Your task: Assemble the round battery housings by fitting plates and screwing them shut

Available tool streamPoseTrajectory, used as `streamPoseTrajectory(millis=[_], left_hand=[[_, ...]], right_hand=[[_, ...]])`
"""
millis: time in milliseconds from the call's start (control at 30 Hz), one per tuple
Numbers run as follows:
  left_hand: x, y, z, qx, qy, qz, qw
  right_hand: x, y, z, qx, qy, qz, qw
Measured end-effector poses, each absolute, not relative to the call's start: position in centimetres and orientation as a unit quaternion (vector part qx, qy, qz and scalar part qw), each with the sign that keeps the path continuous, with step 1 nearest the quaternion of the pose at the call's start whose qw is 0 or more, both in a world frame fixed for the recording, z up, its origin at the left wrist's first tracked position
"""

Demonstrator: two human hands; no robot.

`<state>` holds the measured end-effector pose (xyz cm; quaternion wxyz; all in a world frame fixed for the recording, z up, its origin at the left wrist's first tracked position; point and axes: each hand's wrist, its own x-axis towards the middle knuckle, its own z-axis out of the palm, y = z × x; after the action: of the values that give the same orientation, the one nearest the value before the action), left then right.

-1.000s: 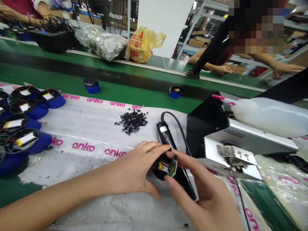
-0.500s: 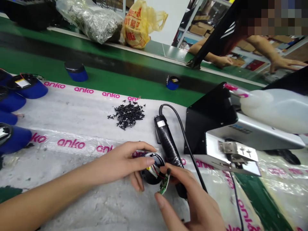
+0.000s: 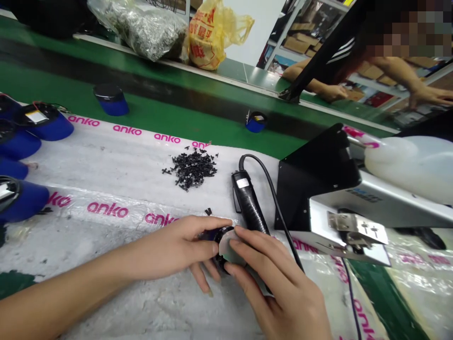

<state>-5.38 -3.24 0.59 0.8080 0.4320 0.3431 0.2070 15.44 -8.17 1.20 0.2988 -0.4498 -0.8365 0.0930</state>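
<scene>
My left hand [image 3: 177, 250] grips a small round black housing [image 3: 222, 234] resting on the white sheet [image 3: 106, 179]. My right hand [image 3: 279, 288] presses its fingers onto the top of the same housing, where a pale grey round part [image 3: 228, 249] shows. The green circuit board seen earlier is hidden under my fingers. A black corded electric screwdriver [image 3: 249, 208] lies just beyond my fingertips. A pile of small black screws [image 3: 193, 167] sits farther back.
Blue round housings [image 3: 42, 123] with batteries crowd the left edge. A grey and black machine [image 3: 350, 203] with a white jug [image 3: 410, 165] stands at right. On the green conveyor sit two blue pieces [image 3: 109, 100] [image 3: 255, 123]. Bags [image 3: 208, 30] and another person's hands [image 3: 430, 97] lie beyond.
My right hand has brought the small green circuit board down onto the housing and now covers it. The camera view has shifted slightly.
</scene>
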Motion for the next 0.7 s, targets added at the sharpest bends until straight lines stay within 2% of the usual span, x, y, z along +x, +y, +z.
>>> streamPoseTrajectory(millis=[200, 467, 700], left_hand=[[-6.0, -2.6, -0.9, 0.337, 0.309, 0.203, 0.866], [-5.6, -2.9, 0.3, 0.374, 0.347, 0.215, 0.833], [-5.3, -3.4, 0.9, 0.404, 0.363, 0.226, 0.809]], right_hand=[[16.2, -7.3, 1.8, -0.392, -0.873, 0.132, 0.259], [15.8, -7.4, 3.2, -0.421, -0.874, 0.119, 0.213], [15.0, -7.7, 2.7, -0.466, -0.832, 0.136, 0.267]])
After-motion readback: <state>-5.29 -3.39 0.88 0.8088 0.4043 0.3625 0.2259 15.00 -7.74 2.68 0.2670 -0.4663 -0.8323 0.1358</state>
